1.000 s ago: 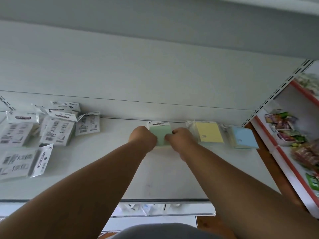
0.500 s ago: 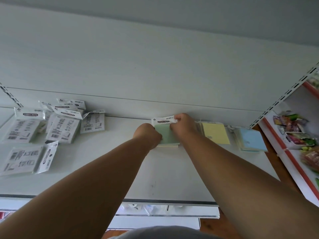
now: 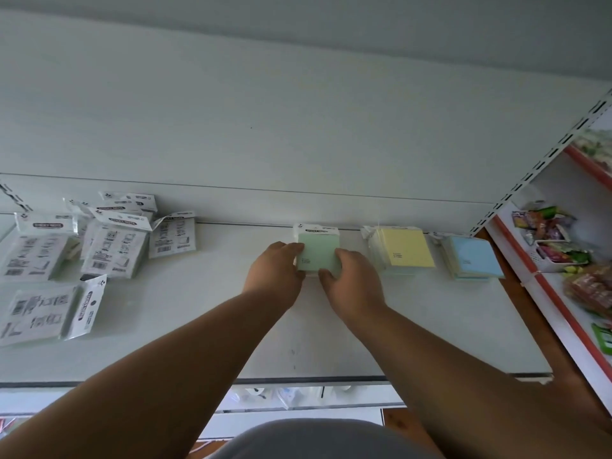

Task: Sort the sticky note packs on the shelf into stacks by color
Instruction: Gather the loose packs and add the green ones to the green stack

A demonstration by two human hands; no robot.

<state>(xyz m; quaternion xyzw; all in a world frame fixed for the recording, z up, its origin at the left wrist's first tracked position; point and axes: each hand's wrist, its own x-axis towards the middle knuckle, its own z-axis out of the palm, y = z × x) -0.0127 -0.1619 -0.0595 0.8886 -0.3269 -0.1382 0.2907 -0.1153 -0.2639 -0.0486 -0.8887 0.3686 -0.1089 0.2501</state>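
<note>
1. Fingers of both hands curl against the green pack [image 3: 318, 251]: the left hand [image 3: 276, 271] grips its left edge, and the right hand [image 3: 352, 279] holds its near right corner, thumb on the front edge.
2. Both forearms reach straight ahead toward 12 o'clock, almost parallel, backs of the hands up.
3. Three colour stacks lie in a row against the back panel of the white shelf [image 3: 430, 326]: the green one at 12 o'clock, a yellow stack [image 3: 405, 251] at 1 o'clock, and a blue stack [image 3: 473, 258] at 2 o'clock, each square and flat in clear wrap.
4. At 10 o'clock a loose heap of unsorted packs [image 3: 109, 241] lies label-side up, overlapping, with white header cards; I cannot count them exactly.
</note>
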